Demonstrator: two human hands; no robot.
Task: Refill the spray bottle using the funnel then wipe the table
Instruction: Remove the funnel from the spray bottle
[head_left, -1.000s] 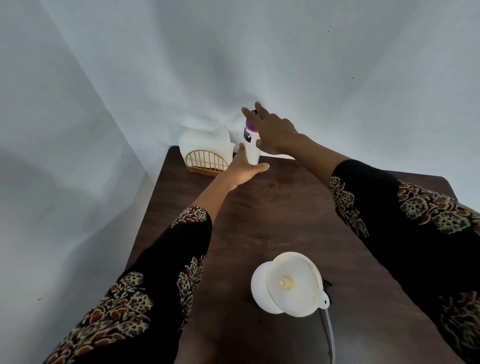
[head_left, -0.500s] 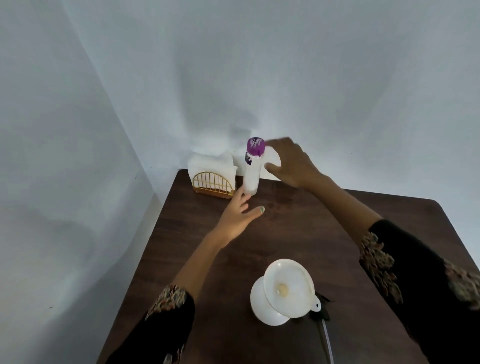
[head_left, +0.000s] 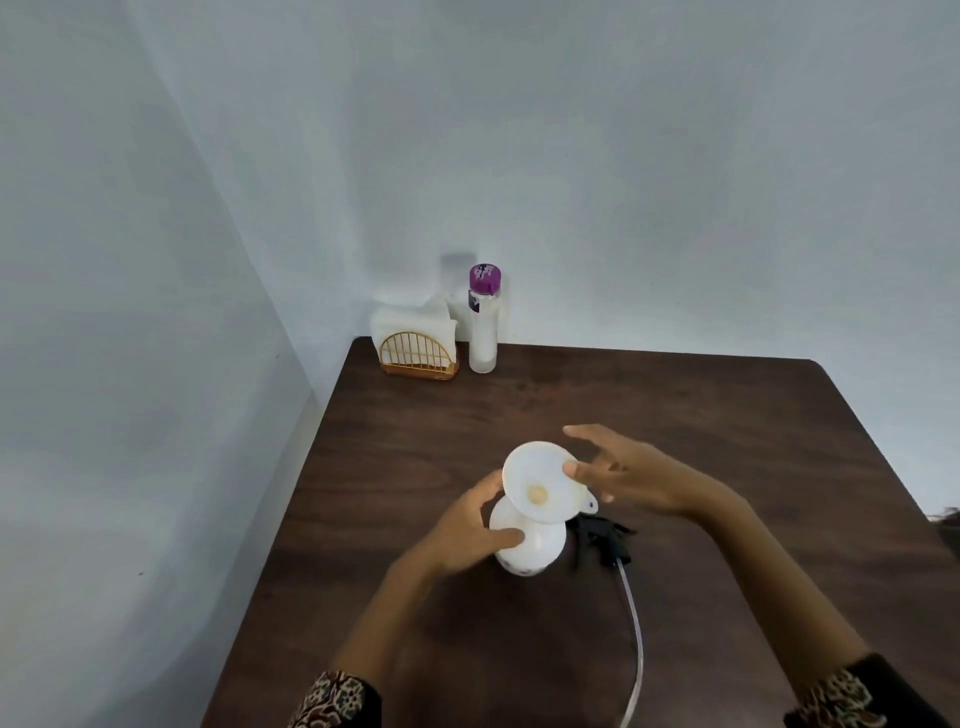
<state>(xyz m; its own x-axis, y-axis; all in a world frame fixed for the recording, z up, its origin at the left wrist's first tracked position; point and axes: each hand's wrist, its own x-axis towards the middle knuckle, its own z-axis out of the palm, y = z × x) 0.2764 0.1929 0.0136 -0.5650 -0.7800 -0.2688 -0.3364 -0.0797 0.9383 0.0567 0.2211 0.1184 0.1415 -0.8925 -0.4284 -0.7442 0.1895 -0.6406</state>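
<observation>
Left hand (head_left: 467, 535) grips the bottle (head_left: 527, 545) body, fingers curled round it; right hand (head_left: 631, 473) lies open, fingertips at the funnel (head_left: 540, 480) rim, holding nothing. The funnel sits tilted in the neck — a careless lift would likely tip the bottle. Sprayer (head_left: 605, 535) lies just right of the grip.

A: How many bottles are on the bench (head_left: 727, 441)?
B: Two. One white spray bottle (head_left: 535, 551) mid-bench, and one purple-capped bottle (head_left: 483, 322) at the bench's far left corner.
A: Funnels?
B: One funnel (head_left: 540, 483), atop the spray bottle.
A: Anything else?
B: One napkin holder (head_left: 418, 356) just left of the purple-capped bottle, one black sprayer head (head_left: 602, 535) right of the spray bottle, two hands.
</observation>
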